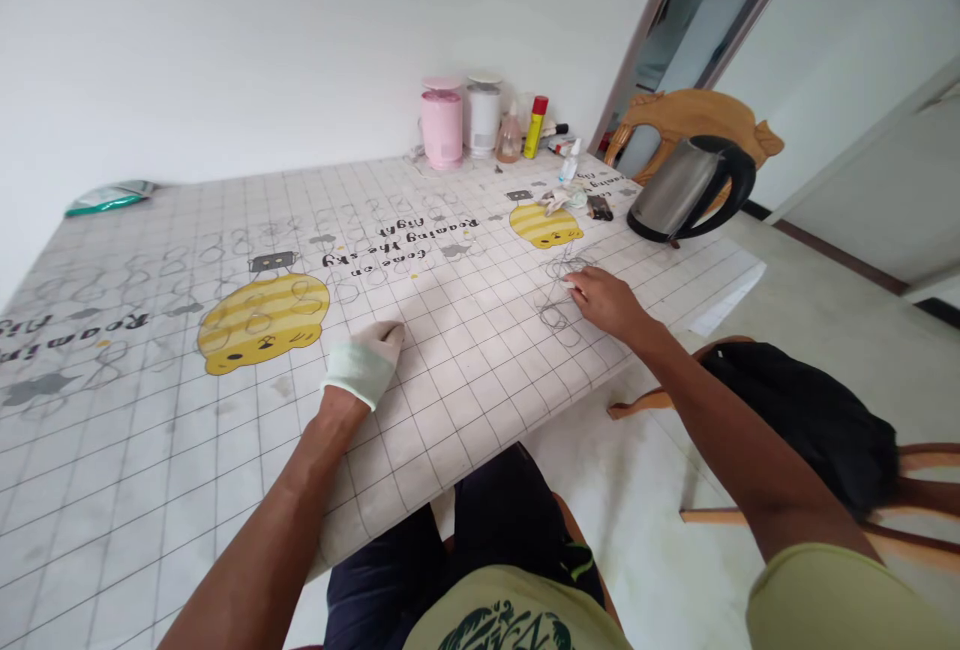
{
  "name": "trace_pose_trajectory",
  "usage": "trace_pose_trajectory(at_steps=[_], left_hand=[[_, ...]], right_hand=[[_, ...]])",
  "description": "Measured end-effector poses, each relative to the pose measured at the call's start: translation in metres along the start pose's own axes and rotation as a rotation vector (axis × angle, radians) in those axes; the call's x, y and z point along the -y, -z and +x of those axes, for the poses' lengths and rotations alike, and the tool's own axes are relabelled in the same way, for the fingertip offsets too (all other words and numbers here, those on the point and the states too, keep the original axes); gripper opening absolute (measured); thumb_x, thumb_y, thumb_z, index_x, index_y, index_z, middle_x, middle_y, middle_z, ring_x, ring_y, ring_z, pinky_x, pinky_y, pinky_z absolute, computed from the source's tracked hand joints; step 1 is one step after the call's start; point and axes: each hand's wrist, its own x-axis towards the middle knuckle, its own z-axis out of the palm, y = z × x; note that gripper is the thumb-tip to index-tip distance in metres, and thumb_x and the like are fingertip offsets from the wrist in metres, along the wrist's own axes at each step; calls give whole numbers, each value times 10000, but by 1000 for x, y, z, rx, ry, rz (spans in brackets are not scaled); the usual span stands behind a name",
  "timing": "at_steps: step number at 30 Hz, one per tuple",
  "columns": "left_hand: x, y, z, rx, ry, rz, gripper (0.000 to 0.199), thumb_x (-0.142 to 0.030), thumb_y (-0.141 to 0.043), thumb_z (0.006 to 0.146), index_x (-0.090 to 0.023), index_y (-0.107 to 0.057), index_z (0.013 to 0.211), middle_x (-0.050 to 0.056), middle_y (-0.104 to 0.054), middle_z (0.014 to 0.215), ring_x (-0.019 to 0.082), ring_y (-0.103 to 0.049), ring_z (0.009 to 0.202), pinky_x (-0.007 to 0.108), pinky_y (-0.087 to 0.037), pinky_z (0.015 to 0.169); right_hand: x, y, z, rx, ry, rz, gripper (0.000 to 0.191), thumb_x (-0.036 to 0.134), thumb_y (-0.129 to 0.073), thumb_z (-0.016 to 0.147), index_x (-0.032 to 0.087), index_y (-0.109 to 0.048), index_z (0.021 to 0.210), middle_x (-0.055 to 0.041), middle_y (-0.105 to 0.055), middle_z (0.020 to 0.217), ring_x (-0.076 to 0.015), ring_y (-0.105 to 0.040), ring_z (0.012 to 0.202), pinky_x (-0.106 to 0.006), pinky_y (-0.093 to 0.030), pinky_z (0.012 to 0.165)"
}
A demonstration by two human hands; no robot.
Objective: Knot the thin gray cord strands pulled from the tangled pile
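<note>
My left hand (366, 355), in a pale glove with a light green cuff, rests on the patterned tablecloth (465, 390). Its fingers are curled in, and whatever they may hold is hidden. Bare, my right hand (604, 302) reaches to a small tangle of thin grey wire-like loops (559, 318), with its fingertips pinched together on them. More thin loops (289, 298), many shaped like figure eights, lie spread in rows across the cloth on the left, partly over a printed yellow bear (262, 320).
At the back stand a pink canister (442, 128), a white canister (482, 118), a pump bottle (509, 138) and a yellow spray can (535, 128). A steel kettle (679, 190) is at the right edge. Beyond are a wooden chair (690, 110) and a black cloth (802, 425) on another chair.
</note>
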Motion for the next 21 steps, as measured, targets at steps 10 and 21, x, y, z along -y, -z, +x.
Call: trace_pose_trajectory(at_steps=[10,21], left_hand=[[-1,-1,-1,19,-56,57,407,-421,-482,1005,-266,-836,1131,65,-827,1190,309,-747,1120,360,-550,957],[2,-3,-2,-6,-86,77,442,-424,-470,995,-234,-822,1184,89,-804,1272,302,-740,1155,335,-550,973]], right_hand=[[-67,6,22,299,-208,-174,389,226,-536,999,139,-680,1350,-212,-694,1283,-349,-666,1119,-399,-490,847],[-74,2,14,205,-214,-121,261,246,-486,998,169,-728,1060,-164,-740,1150,-296,-651,1001,-376,-468,782]])
